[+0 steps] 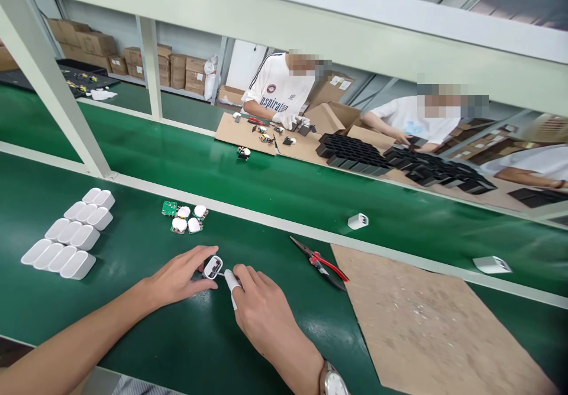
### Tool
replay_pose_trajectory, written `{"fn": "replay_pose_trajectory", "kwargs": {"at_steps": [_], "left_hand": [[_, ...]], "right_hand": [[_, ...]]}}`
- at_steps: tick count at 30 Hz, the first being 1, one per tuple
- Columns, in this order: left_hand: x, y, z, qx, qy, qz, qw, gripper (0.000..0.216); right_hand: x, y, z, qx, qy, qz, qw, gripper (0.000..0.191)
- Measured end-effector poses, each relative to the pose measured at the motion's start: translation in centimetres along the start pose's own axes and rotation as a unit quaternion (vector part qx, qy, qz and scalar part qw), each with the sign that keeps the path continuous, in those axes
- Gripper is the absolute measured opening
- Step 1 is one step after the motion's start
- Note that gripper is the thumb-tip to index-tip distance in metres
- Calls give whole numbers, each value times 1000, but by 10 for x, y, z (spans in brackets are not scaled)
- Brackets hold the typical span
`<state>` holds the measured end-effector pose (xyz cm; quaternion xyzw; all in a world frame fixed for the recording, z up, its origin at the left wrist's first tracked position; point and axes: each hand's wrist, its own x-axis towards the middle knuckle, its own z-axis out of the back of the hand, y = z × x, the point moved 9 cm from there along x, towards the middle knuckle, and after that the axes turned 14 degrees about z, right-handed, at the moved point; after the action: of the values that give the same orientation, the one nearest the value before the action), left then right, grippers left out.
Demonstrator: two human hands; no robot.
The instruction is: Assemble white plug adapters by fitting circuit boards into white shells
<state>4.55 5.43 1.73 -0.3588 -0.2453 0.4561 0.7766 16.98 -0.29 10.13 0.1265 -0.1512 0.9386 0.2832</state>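
Observation:
My left hand [180, 277] pinches a small white charger shell [212, 266] between thumb and fingers, its open end facing up, just above the green bench mat [133, 324]. My right hand [261, 309] is closed beside it, its white-cotted forefinger touching the shell; whether it grips anything is hidden. Several white empty shells [71, 232] stand in rows at the left. A small cluster of green circuit boards with white plug parts [185, 217] lies just beyond my hands.
Red-handled pliers [322, 264] lie to the right by a brown cardboard sheet [426, 324]. Two white chargers [357, 221] [491, 264] sit on the green conveyor. Across it, people in white shirts work by black trays [355, 152]. A metal frame post [53, 81] stands at left.

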Motion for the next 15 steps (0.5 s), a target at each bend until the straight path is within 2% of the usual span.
{"fn": "replay_pose_trajectory", "kwargs": {"at_steps": [9,15], "left_hand": [[2,-2,-2,9,10,14,1000,62],[1,-4,-4,29,0,-2,1000,59]], "right_hand": [[4,5,-5,-6,-12,-7,1000,28],[1,-5,7,1,-39,-34,999,28]]}}
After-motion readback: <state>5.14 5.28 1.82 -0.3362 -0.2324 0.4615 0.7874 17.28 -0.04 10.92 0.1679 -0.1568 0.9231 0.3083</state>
